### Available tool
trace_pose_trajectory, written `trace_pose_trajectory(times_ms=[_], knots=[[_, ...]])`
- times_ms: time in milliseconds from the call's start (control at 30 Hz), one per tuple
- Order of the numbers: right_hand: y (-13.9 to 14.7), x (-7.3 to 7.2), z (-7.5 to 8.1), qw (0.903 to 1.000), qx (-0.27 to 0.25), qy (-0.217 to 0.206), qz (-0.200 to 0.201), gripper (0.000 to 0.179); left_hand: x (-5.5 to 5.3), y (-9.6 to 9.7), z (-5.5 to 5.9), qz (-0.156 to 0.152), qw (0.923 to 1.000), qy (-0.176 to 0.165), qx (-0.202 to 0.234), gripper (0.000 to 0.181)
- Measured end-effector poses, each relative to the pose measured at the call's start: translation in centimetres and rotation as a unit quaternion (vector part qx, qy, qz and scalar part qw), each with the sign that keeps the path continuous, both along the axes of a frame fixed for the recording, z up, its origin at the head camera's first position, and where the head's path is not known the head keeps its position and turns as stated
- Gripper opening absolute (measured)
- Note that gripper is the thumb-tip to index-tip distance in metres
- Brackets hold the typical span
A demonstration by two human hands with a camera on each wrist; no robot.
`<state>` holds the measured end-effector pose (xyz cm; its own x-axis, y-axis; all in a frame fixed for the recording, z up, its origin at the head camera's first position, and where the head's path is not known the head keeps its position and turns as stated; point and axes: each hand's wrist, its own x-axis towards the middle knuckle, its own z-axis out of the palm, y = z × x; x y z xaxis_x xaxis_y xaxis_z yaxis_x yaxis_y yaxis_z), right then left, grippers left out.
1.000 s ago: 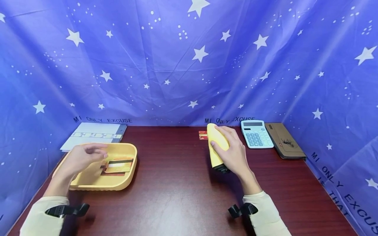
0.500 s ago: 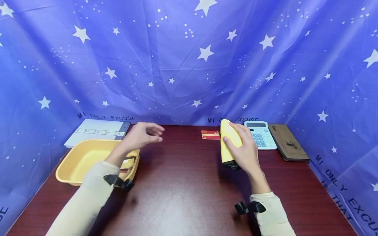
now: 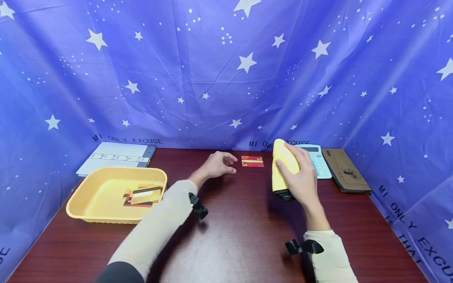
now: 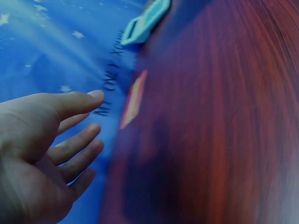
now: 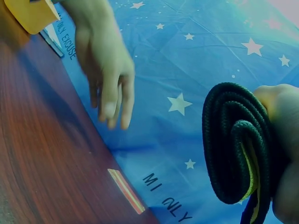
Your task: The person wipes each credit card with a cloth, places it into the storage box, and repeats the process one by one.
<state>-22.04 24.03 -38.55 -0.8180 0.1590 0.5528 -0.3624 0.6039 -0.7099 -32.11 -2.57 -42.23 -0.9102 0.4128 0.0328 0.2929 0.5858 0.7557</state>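
My left hand [image 3: 216, 165] reaches over the back of the table, fingers loosely bent and nothing between them. Its fingertips are just left of a red card [image 3: 252, 161] with a pale gold stripe, lying flat near the back edge. In the left wrist view, a gap shows between the hand [image 4: 51, 144] and the card [image 4: 134, 100]. My right hand [image 3: 302, 173] grips a rolled-up cloth [image 3: 282, 163], yellow outside with a black end, held upright right of the card. The right wrist view shows the cloth's black layered end [image 5: 229, 144] close up.
A yellow plastic tray [image 3: 88, 212] at the left holds several cards [image 3: 145, 194]. Behind it lies a white and grey notebook [image 3: 116, 151]. At the back right are a light blue calculator [image 3: 323, 167], partly hidden by the right hand, and a brown wallet [image 3: 347, 171].
My left hand has moved from over the tray rightward to beside the red card. My right hand has shifted the rolled cloth to the right, uncovering the card.
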Motion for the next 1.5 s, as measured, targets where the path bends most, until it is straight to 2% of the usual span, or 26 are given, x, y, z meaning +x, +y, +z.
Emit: trace_pose_trajectory(times_ms=[133,233,467,600,933,1300,1400,1500], knots=[[0.4,0.1,0.1,0.9999,-0.012,0.003,-0.006,0.055,-0.9,1.9,-1.8,0.038,0.9991,-0.007,-0.017,0.050],[0.5,0.1,0.2,0.9999,-0.014,0.002,-0.007,0.054,-1.4,2.9,-2.5,0.057,0.9971,-0.010,-0.049,0.056],[0.6,0.1,0.4,0.9998,-0.020,0.003,-0.002,0.055,-2.7,4.6,-4.1,0.083,0.9875,0.025,-0.132,0.067],[0.4,0.1,0.2,0.9997,-0.024,0.004,0.000,0.055,-3.2,4.6,-4.9,0.102,0.9823,0.039,-0.152,0.067],[0.6,0.0,0.2,0.9997,-0.024,0.010,0.000,0.056,-3.6,5.3,-4.9,0.112,0.9770,0.041,-0.177,0.058],[0.7,0.0,0.3,0.9997,-0.023,0.003,-0.003,0.055,-3.2,5.6,-3.7,0.131,0.9788,0.010,-0.157,0.050],[0.7,0.1,0.4,0.9998,-0.021,0.000,-0.006,0.055,-3.1,5.6,-3.9,0.137,0.9804,0.001,-0.141,0.049],[0.7,0.1,0.4,0.9998,-0.020,-0.001,-0.006,0.055,-2.9,5.7,-4.2,0.145,0.9827,0.008,-0.116,0.048]])
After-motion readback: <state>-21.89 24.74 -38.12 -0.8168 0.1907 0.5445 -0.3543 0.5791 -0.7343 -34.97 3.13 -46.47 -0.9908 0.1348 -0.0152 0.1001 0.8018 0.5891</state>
